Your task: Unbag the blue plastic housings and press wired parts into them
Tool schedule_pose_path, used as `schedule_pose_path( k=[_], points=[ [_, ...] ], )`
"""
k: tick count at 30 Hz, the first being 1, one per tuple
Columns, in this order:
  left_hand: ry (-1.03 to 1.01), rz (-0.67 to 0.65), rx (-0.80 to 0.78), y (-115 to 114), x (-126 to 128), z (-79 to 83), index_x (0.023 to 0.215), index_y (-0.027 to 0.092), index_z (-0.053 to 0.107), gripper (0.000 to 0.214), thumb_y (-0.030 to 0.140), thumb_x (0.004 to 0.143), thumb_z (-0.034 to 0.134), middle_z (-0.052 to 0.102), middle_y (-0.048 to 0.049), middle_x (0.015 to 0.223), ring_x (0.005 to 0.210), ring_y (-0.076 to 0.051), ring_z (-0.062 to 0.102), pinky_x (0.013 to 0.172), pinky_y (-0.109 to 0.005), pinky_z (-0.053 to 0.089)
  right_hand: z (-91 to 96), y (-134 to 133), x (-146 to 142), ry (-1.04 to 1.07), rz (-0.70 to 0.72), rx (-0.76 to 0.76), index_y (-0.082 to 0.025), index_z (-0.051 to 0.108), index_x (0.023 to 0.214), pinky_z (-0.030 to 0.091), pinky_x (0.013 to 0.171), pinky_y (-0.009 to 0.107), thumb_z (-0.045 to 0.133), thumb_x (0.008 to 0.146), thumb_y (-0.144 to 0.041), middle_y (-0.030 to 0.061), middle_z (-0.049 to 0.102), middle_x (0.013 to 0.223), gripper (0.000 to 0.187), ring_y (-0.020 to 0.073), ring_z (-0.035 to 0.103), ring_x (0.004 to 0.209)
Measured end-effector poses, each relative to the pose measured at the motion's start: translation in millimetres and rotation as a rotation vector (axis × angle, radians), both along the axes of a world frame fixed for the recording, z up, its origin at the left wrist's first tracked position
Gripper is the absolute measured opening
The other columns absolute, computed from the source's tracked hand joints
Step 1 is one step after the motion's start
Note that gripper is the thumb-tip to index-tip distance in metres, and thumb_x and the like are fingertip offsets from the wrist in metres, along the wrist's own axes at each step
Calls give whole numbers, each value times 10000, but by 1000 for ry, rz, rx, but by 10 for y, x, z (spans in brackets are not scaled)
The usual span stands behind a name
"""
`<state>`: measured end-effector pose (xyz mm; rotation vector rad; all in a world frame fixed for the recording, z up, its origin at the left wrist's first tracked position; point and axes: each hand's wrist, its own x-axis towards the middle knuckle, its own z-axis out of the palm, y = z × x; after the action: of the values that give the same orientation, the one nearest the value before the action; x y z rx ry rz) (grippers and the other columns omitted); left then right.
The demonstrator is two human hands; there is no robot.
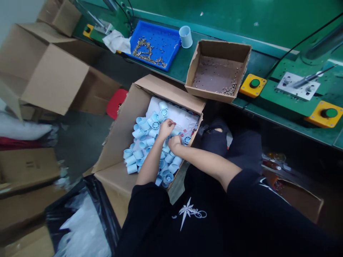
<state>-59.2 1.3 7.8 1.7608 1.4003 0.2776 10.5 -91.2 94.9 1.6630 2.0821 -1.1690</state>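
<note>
Both my hands reach down into an open cardboard box on the floor beside my knees. The box holds several pale blue plastic cylinders on a white liner. My left hand is curled with its fingers pinched together over the cylinders near the box's far side; what it pinches is too small to name. My right hand is closed just below it, knuckles up, resting among the blue cylinders, and its fingers are hidden underneath.
A green workbench carries a blue tray of small metal parts, a pale blue cup, a low cardboard tray and yellow boxes with green buttons. Large cartons and a black bag stand at left.
</note>
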Motion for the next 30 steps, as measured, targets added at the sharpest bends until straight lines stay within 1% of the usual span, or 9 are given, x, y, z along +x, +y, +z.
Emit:
schedule_pose_path(
  k=[3,7,10,12,14,16,19,21,30],
  points=[
    [-106,146,-28,-29,-150,145,1023,147,645,209,229,833,616,686,-3,753,747,-163,663,783,-288,543,-129,18,29,11,-18,18,-122,709,1281,551,1096,514,619,1044,-211,126,752,1279,269,250,713,1205],
    [-474,345,-179,-260,-208,425,934,153,695,269,370,777,722,701,-26,762,697,-152,662,708,-278,554,-1,-163,249,59,-39,117,-41,742,1186,494,1125,576,492,988,-37,255,694,1334,319,325,637,1309],
    [-673,346,-121,-574,-205,697,920,165,704,388,504,774,824,721,-36,796,700,-147,674,705,-271,566,232,-632,638,172,-65,318,-117,737,1181,538,1095,556,450,1047,-147,221,557,1533,318,377,476,1472],
    [-691,291,-9,-839,-179,892,945,168,734,396,538,837,824,689,-15,750,663,-130,642,680,-254,553,352,-1076,1024,330,-148,552,-155,702,1142,623,961,489,499,1067,-300,207,491,1586,261,376,503,1437],
    [-639,165,77,-1116,-113,1090,1041,171,774,359,517,953,740,676,-13,747,679,-134,640,701,-264,564,402,-1515,1440,489,-294,729,-175,638,1097,654,856,398,536,1046,-320,203,474,1591,184,293,630,1284],
    [-559,-48,139,-1365,-5,1282,1198,185,777,324,432,1055,622,729,-46,864,789,-163,695,794,-310,602,381,-1875,1792,573,-454,869,-197,580,1142,652,905,405,623,991,-310,199,546,1525,194,269,674,1231],
    [-475,-425,319,-1623,218,1525,1360,228,727,320,233,1061,614,776,-73,1075,961,-193,743,896,-345,624,277,-2220,2091,542,-616,1010,-221,474,1403,610,1035,503,760,890,-323,177,674,1397,596,308,668,1279],
    [-482,-612,455,-1715,394,1641,1390,243,707,415,125,992,703,782,-61,1103,973,-186,749,878,-307,627,205,-2344,2165,486,-655,1049,-233,398,1521,586,1075,541,778,864,-312,165,699,1380,763,320,661,1300],
    [-375,-1169,595,-1901,1065,1831,1358,181,667,412,17,980,670,780,-96,1109,1031,-209,751,926,-340,635,161,-2632,2258,483,-833,990,-214,441,1511,551,1142,533,691,892,-242,176,630,1495,668,312,625,1395]
  ],
)
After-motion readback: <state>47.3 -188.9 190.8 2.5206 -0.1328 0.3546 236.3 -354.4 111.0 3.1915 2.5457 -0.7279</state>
